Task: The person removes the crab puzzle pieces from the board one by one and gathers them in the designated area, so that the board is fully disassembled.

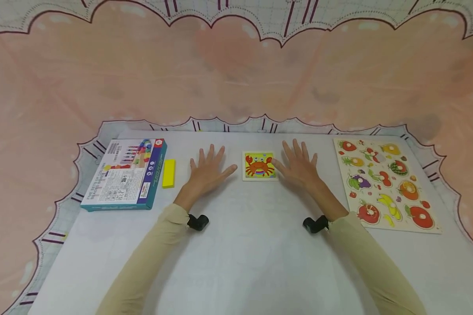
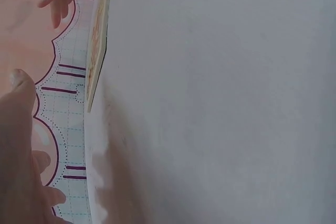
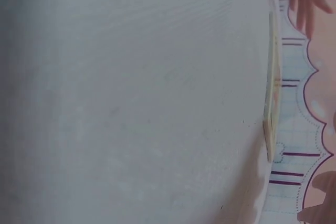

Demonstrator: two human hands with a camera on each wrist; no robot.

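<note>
A small square crab puzzle (image 1: 259, 166) with a pale wooden border lies on the white table between the two hands. My left hand (image 1: 210, 168) is spread palm down to its left, fingers straight, holding nothing. To its right my right hand (image 1: 299, 166) is spread the same way, and its thumb tip overlaps the puzzle's right edge in the head view. The left wrist view shows the puzzle edge-on as a thin board (image 2: 98, 45), with the left thumb (image 2: 18, 93) at the side. In the right wrist view the puzzle's edge (image 3: 272, 87) also appears as a thin strip.
A flat box (image 1: 122, 175) with a teal side lies at the left, and a yellow block (image 1: 168, 173) sits beside it. On the right is a large fruit picture board (image 1: 372, 192). A scalloped patterned cloth (image 1: 220, 127) borders the table's far edge.
</note>
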